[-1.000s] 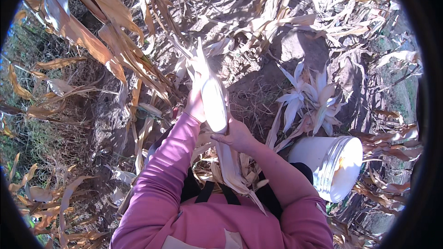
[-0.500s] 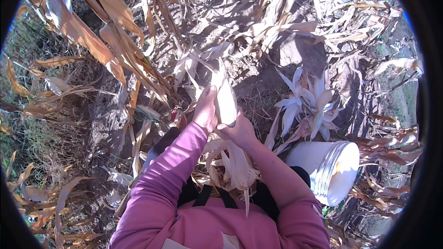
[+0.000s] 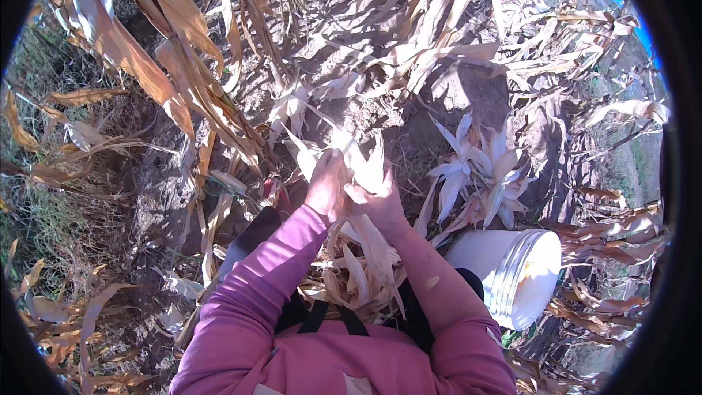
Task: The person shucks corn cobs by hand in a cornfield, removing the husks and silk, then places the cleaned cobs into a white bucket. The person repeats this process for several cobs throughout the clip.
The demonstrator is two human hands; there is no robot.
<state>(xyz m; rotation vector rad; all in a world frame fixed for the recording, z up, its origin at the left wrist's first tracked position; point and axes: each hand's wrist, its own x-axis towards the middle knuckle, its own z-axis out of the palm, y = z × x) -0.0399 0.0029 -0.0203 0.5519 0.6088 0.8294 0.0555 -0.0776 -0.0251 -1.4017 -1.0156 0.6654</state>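
Note:
A dry ear of corn in pale husk is upright between my two hands, bright in the sun. Its husk is parted at the top, with flaps sticking out to the left and right. My left hand is closed around the left side. On the right, my right hand grips a flap of husk, its thumb pointing toward the ear. Glare and my fingers hide the kernels. Below my hands, loose dry husks lie heaped in my lap.
A white bucket lies tipped on its side at my right, something yellowish showing inside. Beyond it sits a cluster of opened husks on the soil. Dry corn stalks stand close at the left, and leaf litter covers the far right.
The husk around the ear has gone from closed and pointed to spread open in flaps. My right hand has shifted slightly right, pulling one side outward. Some husks in my lap have shifted.

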